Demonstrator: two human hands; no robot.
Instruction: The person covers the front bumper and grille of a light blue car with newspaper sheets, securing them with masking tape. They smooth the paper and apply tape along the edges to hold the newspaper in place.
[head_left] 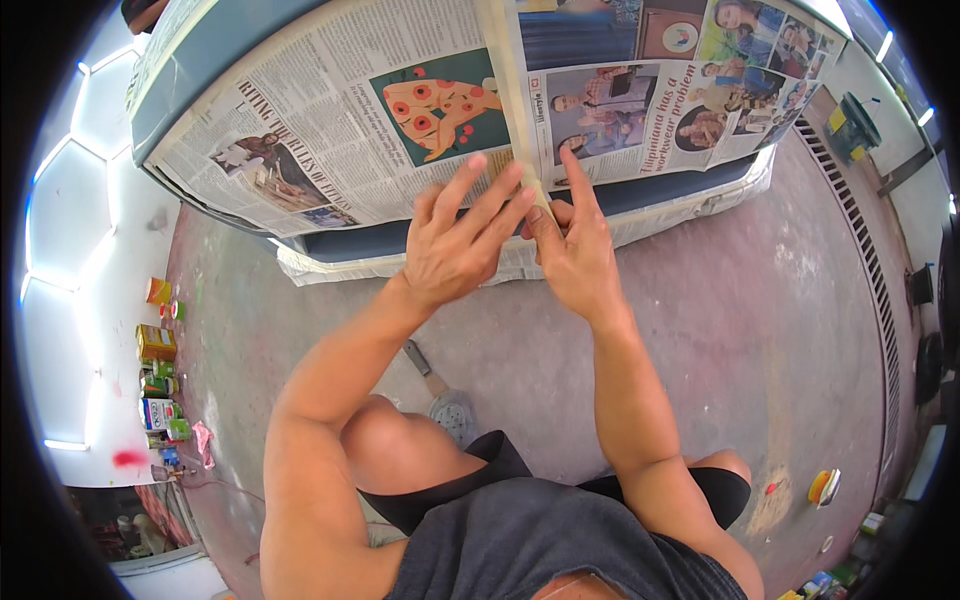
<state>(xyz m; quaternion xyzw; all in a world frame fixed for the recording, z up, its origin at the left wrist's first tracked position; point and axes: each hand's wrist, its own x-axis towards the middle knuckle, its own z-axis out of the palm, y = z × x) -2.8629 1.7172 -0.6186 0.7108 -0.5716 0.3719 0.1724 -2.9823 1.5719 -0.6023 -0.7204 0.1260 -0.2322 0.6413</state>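
Two newspaper sheets, a left one (330, 110) and a right one (600, 115), cover a blue-grey panel (365, 243) in front of me. A strip of masking tape (508, 70) runs down the seam between them. My left hand (455, 240) is open, fingers spread, over the lower part of the strip and the left sheet's edge. Beside it, my right hand (575, 245) pinches the tape's lower end between thumb and curled fingers. Its index finger stretches up over the right sheet. Part of the tape is hidden by my fingers.
Below the panel runs a paper-covered ledge (690, 212). A handled tool with a perforated pad (455, 415) lies on the concrete floor by my left knee. Several cans (157, 343) line the left wall. A floor drain grate (860, 230) and a dark bucket (853, 125) are at right.
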